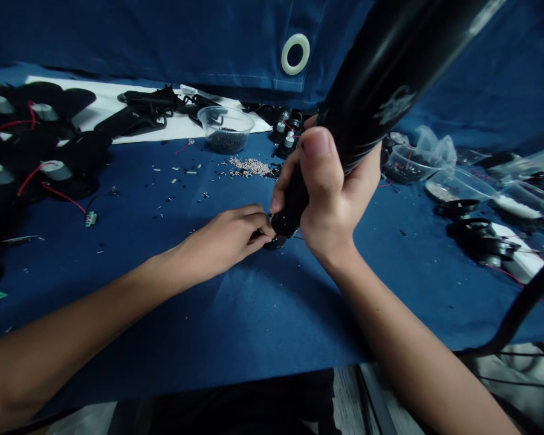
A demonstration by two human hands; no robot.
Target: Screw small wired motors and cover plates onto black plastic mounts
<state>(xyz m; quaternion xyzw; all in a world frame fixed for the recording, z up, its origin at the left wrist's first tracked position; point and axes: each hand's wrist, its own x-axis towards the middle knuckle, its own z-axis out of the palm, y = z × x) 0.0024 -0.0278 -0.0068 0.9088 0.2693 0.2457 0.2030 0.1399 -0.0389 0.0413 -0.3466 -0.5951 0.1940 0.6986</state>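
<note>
My right hand (330,193) is wrapped round a big black electric screwdriver (372,84) that slants from the top right down to the table. Its tip presses on a small black part (275,243) lying on the blue cloth (254,314). My left hand (229,238) rests on the cloth with its fingers pinched on that part, right beside the tool's tip. Most of the part is hidden by my fingers and the tool.
A heap of small silver screws (250,167) lies behind my hands, and a clear cup of dark bits (225,128) beyond it. Black housings with red wires (36,151) crowd the left. Clear cups and black rings (476,232) sit right. A black cable (521,302) crosses the right edge.
</note>
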